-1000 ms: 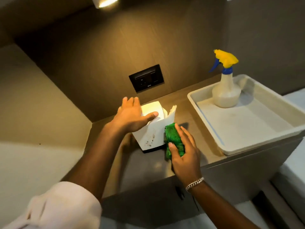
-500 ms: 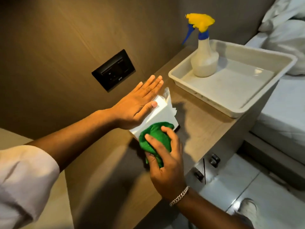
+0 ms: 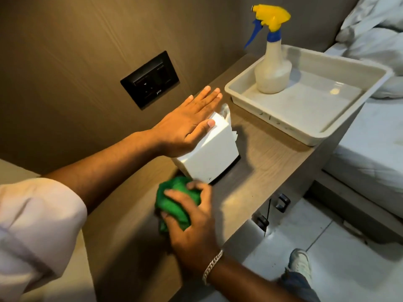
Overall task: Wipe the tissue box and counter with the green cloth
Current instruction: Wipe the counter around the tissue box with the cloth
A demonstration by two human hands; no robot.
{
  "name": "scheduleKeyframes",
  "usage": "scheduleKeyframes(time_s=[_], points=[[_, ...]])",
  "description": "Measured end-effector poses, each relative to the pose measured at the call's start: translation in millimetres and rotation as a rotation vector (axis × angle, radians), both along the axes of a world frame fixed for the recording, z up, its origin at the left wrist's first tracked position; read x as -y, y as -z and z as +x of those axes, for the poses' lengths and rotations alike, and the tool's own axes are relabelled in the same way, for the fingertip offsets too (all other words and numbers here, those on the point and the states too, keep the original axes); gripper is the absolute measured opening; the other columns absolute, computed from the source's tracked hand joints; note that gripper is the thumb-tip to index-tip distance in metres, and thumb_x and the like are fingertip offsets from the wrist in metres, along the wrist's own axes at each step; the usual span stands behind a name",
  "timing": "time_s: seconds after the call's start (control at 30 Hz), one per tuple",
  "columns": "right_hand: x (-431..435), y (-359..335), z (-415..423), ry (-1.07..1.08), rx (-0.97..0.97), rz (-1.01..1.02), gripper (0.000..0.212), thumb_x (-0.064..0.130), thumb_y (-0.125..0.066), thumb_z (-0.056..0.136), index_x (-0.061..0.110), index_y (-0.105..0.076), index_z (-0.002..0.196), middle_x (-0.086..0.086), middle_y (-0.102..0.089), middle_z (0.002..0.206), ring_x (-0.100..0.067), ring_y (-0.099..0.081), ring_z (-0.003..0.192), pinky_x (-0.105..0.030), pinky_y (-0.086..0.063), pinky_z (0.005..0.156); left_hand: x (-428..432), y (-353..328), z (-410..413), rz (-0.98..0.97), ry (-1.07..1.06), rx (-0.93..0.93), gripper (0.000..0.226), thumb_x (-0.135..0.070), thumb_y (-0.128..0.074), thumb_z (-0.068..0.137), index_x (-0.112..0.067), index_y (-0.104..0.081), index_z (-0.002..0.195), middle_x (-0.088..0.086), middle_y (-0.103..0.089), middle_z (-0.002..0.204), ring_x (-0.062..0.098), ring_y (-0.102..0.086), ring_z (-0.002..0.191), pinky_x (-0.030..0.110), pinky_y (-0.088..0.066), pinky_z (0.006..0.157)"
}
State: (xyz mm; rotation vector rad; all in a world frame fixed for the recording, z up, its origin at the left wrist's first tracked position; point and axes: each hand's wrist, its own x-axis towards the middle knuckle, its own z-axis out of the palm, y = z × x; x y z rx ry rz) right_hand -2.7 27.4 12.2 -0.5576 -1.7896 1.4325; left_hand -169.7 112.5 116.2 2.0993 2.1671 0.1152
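Observation:
A white tissue box [image 3: 214,153] with a dark base stands on the wooden counter [image 3: 268,153], a tissue sticking out of its top. My left hand [image 3: 189,123] lies flat on the box top, fingers stretched out and thumb on the near edge. My right hand [image 3: 192,221] is closed around the bunched green cloth [image 3: 174,201], pressing it on the counter at the box's near lower corner. The cloth touches the bottom of the box.
A white plastic tray [image 3: 281,125] sits on the counter's far right, holding a spray bottle [image 3: 272,62] with a yellow and blue trigger. A black wall socket [image 3: 150,79] is behind the box. A bed [image 3: 370,131] lies at right; the floor and my shoe [image 3: 299,261] are below.
The green cloth in my right hand slid down from the box's front face to the counter at its base. My left hand stayed flat on top. The view shifted slightly.

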Motion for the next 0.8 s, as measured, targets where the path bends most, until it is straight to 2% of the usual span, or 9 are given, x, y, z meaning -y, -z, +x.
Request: scheduleKeyframes(time_s=[0.07, 0.17, 0.3, 0.37, 0.4, 0.47, 0.53, 0.67, 0.8], points=[[10.5, -0.9, 9.1, -0.16, 0.029, -0.003, 0.041, 0.02, -0.071, 0.075, 0.037, -0.063, 0.111, 0.011, -0.037, 0.125, -0.001, -0.048, 0.112, -0.019, -0.045, 0.095, 0.5, 0.9, -1.0, -0.003, -0.012, 0.007, 0.063, -0.048, -0.015, 0.097, -0.022, -0.001, 0.153, -0.002, 0.006, 0.163, 0.009, 0.015, 0.147, 0.037, 0.006, 0.12], [-5.1, -4.5, 29.6, -0.215, -0.02, -0.002, 0.043, 0.015, -0.074, 0.073, 0.037, -0.067, 0.108, 0.006, -0.043, 0.124, 0.0, -0.052, 0.11, -0.011, -0.044, 0.09, 2.0, -0.1, -1.0, -0.008, -0.015, 0.002, 0.062, -0.048, -0.014, 0.098, -0.023, 0.001, 0.152, -0.003, 0.007, 0.163, 0.006, 0.017, 0.146, 0.036, 0.006, 0.12], [-55.5, -1.7, 47.5, 0.021, -0.046, -0.084, 0.037, 0.015, -0.075, 0.072, 0.031, -0.069, 0.106, -0.001, -0.048, 0.119, -0.004, -0.052, 0.112, -0.01, -0.043, 0.091, 2.8, -4.1, 3.1, -0.008, -0.02, -0.012, 0.066, -0.05, -0.012, 0.095, -0.02, 0.0, 0.152, 0.0, 0.005, 0.163, 0.011, 0.014, 0.148, 0.04, 0.004, 0.121], [-75.7, -1.0, 41.3, 0.139, -0.048, -0.104, 0.037, 0.021, -0.073, 0.074, 0.036, -0.066, 0.106, -0.002, -0.047, 0.118, -0.001, -0.051, 0.111, -0.006, -0.042, 0.089, 3.9, -5.7, 3.7, -0.007, -0.03, -0.026, 0.067, -0.051, -0.011, 0.094, -0.02, -0.001, 0.152, 0.001, 0.004, 0.163, 0.012, 0.013, 0.148, 0.041, 0.004, 0.121], [-80.5, -1.6, 35.7, 0.168, -0.039, -0.111, 0.036, 0.025, -0.072, 0.074, 0.041, -0.063, 0.105, -0.001, -0.046, 0.119, -0.001, -0.05, 0.111, -0.008, -0.043, 0.09, 4.2, -5.9, 4.1, -0.011, -0.031, -0.034, 0.067, -0.051, -0.012, 0.094, -0.019, -0.001, 0.152, 0.001, 0.004, 0.163, 0.012, 0.013, 0.148, 0.042, 0.003, 0.121], [-78.6, 2.0, 22.5, 0.163, 0.009, -0.127, 0.034, 0.031, -0.07, 0.073, 0.044, -0.06, 0.102, 0.003, -0.043, 0.12, -0.004, -0.049, 0.112, -0.024, -0.048, 0.095, 4.1, -7.2, 5.4, -0.021, -0.042, -0.04, 0.067, -0.05, -0.013, 0.094, -0.019, -0.001, 0.152, 0.001, 0.004, 0.163, 0.013, 0.013, 0.148, 0.043, 0.003, 0.121], [-59.5, 5.5, 17.1, 0.081, 0.057, -0.16, 0.033, 0.032, -0.069, 0.071, 0.042, -0.059, 0.101, 0.008, -0.039, 0.122, -0.007, -0.048, 0.114, -0.036, -0.048, 0.098, 3.9, -7.5, 6.8, -0.025, -0.06, -0.045, 0.066, -0.049, -0.013, 0.095, -0.018, 0.0, 0.152, 0.001, 0.004, 0.163, 0.013, 0.013, 0.148, 0.042, 0.004, 0.121], [-26.1, -4.1, 29.2, -0.307, 0.033, -0.109, 0.043, 0.02, -0.073, 0.072, 0.053, -0.057, 0.094, 0.011, -0.04, 0.124, 0.006, -0.047, 0.11, -0.014, -0.041, 0.094, 5.3, -8.9, 9.3, -0.05, -0.111, -0.077, 0.069, -0.055, -0.01, 0.093, -0.023, 0.004, 0.152, -0.002, 0.01, 0.162, 0.009, 0.018, 0.146, 0.038, 0.011, 0.119], [-72.8, -28.9, 51.0, -0.515, -0.033, -0.095, 0.033, 0.013, -0.074, 0.073, 0.033, -0.067, 0.099, 0.0, -0.047, 0.118, -0.003, -0.054, 0.109, -0.015, -0.044, 0.092, 13.3, -10.8, 14.4, 0.003, -0.269, -0.125, 0.077, -0.065, -0.007, 0.089, -0.022, -0.003, 0.152, -0.003, 0.003, 0.162, 0.012, 0.015, 0.147, 0.041, 0.009, 0.12]])
